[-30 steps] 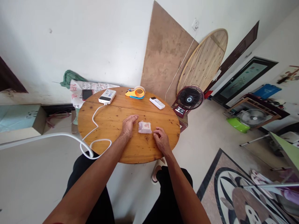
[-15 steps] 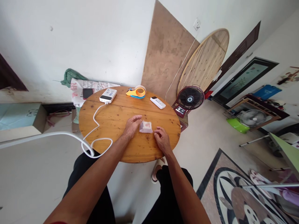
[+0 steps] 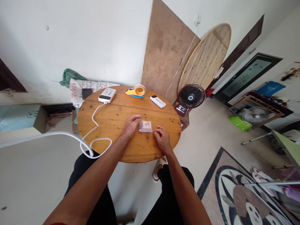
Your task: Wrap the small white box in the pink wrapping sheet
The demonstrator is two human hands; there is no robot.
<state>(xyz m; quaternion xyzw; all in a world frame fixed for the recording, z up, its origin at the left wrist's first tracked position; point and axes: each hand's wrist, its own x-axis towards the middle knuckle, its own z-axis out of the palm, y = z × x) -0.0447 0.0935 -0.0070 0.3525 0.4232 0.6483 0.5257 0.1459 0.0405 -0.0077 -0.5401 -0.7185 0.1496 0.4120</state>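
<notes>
A small plastic-wrapped packet with a reddish print on its pale top lies on the round wooden table. To its left rests my left hand, fingers loosely curved and apart, close to the packet's side. My right hand is on the packet's other side, fingers bent but spread, with a small gap between fingertips and packet. Neither hand holds anything. What the packet contains cannot be made out.
Along the table's far side are a white power bank with a white cable, an orange tape dispenser and a white slim device. A dark red fan stands beyond the right edge. A black object lies at the left edge.
The view has shifted slightly. Both hands keep nearly the same places beside the packet, which stays where it was on the table.
</notes>
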